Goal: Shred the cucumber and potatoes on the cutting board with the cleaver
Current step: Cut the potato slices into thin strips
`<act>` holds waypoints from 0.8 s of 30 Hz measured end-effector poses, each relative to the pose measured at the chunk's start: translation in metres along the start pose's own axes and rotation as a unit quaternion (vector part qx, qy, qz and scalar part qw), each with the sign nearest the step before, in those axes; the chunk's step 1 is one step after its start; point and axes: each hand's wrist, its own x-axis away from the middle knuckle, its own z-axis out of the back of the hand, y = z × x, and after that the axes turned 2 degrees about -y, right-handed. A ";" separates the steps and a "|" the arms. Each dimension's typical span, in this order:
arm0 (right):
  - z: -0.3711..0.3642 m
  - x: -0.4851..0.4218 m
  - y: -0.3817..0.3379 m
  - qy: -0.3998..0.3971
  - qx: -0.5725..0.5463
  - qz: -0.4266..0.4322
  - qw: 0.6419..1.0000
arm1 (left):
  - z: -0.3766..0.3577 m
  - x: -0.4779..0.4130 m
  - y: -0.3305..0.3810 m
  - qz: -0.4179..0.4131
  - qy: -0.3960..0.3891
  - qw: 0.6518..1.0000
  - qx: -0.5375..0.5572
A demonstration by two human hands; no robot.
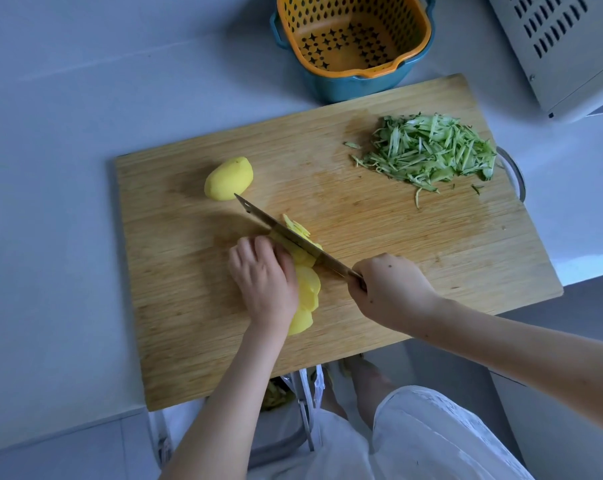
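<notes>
The board [362, 237] was matt, grained wood; the cleaver [293, 239] blade shiny metal; the colander [353, 32] glossy plastic; the counter [50, 168] smooth and matt.

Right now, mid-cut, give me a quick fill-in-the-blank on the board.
1. The right hand grips the cleaver while the left hand holds down potato ____.
2. The cucumber on the board is already ____.
3. The uncut potato lies by the cleaver's ____.
4. The basket behind the board is ____.
Missing: slices; shredded; tip; empty.
</notes>
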 end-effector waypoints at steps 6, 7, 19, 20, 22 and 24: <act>0.008 0.011 -0.004 0.021 0.001 0.009 1.000 | -0.007 0.002 -0.002 0.025 -0.033 0.999 -0.003; 0.011 0.017 -0.005 0.026 0.012 0.008 1.000 | -0.007 0.001 -0.002 0.025 -0.035 0.999 0.002; 0.013 0.033 -0.010 0.007 0.089 0.003 0.996 | -0.008 -0.001 -0.003 0.033 -0.059 0.997 0.038; 0.014 0.033 -0.010 0.004 0.090 0.001 0.996 | -0.008 -0.001 -0.003 0.034 -0.062 0.997 0.041; 0.011 0.026 -0.012 0.002 0.080 0.002 0.997 | -0.007 -0.001 -0.003 0.032 -0.063 0.997 0.043; 0.006 0.009 -0.015 0.003 0.059 0.009 0.998 | -0.006 -0.002 -0.001 0.031 -0.060 0.997 0.041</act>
